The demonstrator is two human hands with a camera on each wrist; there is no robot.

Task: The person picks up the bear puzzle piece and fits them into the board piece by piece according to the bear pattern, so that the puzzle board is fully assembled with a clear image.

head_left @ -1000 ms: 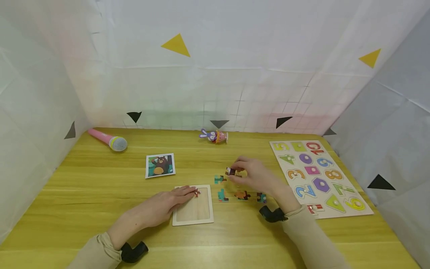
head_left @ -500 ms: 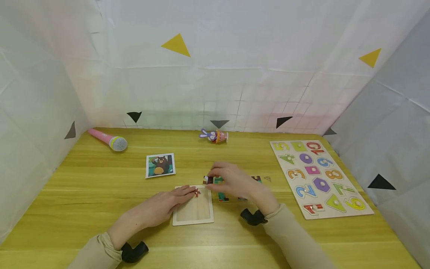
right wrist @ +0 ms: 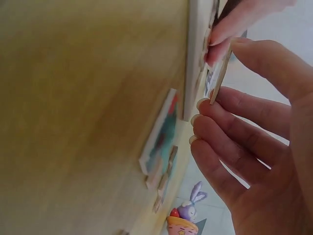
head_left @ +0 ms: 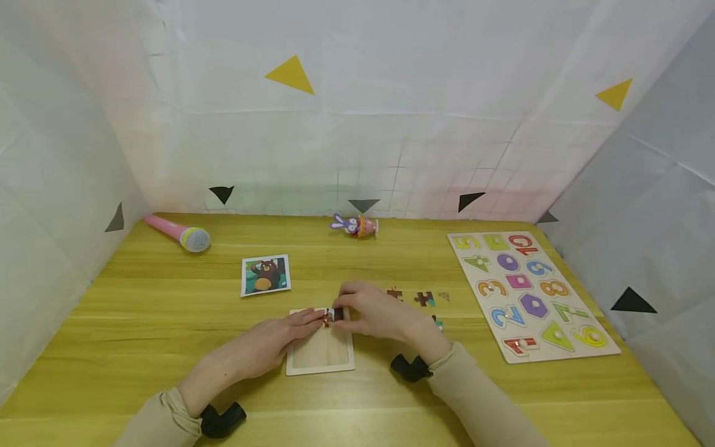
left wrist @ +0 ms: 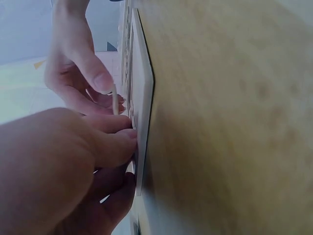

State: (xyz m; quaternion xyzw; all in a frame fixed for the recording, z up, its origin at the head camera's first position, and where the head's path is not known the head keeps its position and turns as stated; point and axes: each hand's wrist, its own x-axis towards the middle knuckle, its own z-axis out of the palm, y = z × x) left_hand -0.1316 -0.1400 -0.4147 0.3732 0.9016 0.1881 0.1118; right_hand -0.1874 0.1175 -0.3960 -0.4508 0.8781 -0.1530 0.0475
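My left hand [head_left: 274, 340] rests on the upper left of a shallow wooden puzzle tray [head_left: 321, 372], its fingers fairly straight in the head view. Its fingertips touch a reddish-brown jigsaw piece [head_left: 326, 322] inside the frame and partly cover it. At the tray's upper right corner, my right hand [head_left: 380, 311] pinches a dark brown and white jigsaw piece [head_left: 338, 314] between thumb and fingers. Seen edge-on in the right wrist view, that jigsaw piece [right wrist: 223, 73] is tilted and close to the left fingertips. Whatever lies beneath the left fingers is hidden.
Loose jigsaw pieces [head_left: 424, 299] lie right of the tray, some hidden by the right hand. A bear picture card [head_left: 265, 275] is behind it. Farther off are a pink toy microphone [head_left: 177, 233], a rabbit figurine [head_left: 355, 225] and a number puzzle board [head_left: 533, 298].
My right hand has carried the dark brown and white jigsaw piece leftward from the loose pieces to the tray's upper right corner. The left hand has stayed in place.
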